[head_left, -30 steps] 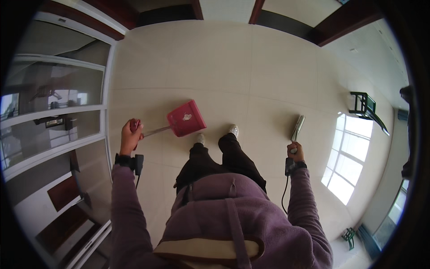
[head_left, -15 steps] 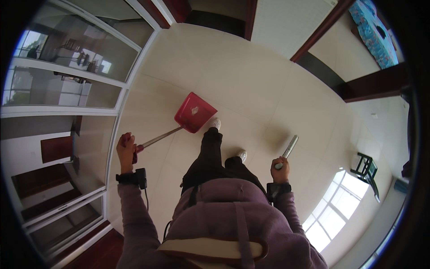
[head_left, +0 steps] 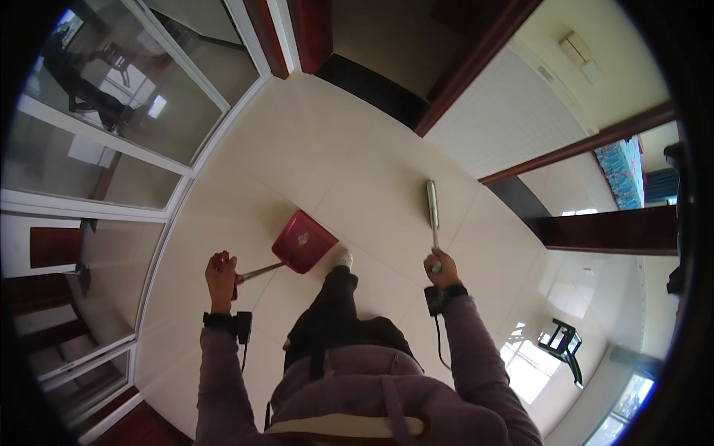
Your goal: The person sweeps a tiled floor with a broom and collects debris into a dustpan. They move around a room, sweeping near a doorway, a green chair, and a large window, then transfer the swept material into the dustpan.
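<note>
A red dustpan [head_left: 316, 241] with a long metal handle is out in front of me on the left, close to my front shoe. My left hand [head_left: 220, 279] is closed around the red grip at the handle's end. In my right hand [head_left: 444, 269], fingers wrapped round its pale green end, is a slim silver-grey tool [head_left: 433, 207] pointing forward. Its kind I cannot make out, and its head does not show clearly. Both wrists carry black strapped devices.
Glazed white-framed doors [head_left: 190, 178] line the left. Ahead is a dark doorway [head_left: 379, 85] with a black threshold; at right, another opening shows a bed with blue cover [head_left: 621, 175]. A dark stool [head_left: 561, 340] stands at lower right on the pale tile floor [head_left: 372, 149].
My right hand has swung forward and left, its tool now pointing straight ahead. The dustpan sits lower and further left in view. I have stepped ahead; the doorways look nearer.
</note>
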The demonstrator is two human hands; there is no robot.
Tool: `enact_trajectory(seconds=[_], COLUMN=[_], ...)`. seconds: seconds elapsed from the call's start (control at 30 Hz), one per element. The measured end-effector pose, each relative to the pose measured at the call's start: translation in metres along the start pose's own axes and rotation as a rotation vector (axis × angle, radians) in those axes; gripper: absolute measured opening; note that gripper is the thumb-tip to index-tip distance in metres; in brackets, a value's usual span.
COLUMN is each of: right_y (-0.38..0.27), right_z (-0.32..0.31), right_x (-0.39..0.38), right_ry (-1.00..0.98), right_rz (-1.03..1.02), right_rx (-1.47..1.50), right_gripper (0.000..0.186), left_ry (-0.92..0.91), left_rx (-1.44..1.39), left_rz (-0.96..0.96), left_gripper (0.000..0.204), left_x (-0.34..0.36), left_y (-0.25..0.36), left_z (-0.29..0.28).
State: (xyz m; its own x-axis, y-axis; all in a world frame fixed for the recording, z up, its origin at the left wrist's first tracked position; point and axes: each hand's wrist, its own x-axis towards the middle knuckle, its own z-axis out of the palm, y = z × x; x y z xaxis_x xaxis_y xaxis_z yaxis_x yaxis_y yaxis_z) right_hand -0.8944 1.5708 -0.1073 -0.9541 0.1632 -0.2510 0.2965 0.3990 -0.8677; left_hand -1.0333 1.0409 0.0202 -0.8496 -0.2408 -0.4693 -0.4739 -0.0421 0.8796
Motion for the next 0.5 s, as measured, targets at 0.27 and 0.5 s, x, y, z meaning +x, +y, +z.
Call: enact_trajectory(seconds=[0.27,0.5], right_y=[-0.094,-0.130], right_z=[0.131,0.215], right_x=[0.236,0.272], right_ry=[0.011,-0.334], right_rz=[0.862,0.780], right_rx=[1.296,0.715], right_gripper=[0.018,0.037], left_ry=[0.117,0.113], left_rx=[0.065,0.080], left_rz=[-0.057,-0.087], left_gripper=[0.020,0.025], left_x=[0.047,0.067], left_y=[0.026,0.043], left_z=[0.005,0.004])
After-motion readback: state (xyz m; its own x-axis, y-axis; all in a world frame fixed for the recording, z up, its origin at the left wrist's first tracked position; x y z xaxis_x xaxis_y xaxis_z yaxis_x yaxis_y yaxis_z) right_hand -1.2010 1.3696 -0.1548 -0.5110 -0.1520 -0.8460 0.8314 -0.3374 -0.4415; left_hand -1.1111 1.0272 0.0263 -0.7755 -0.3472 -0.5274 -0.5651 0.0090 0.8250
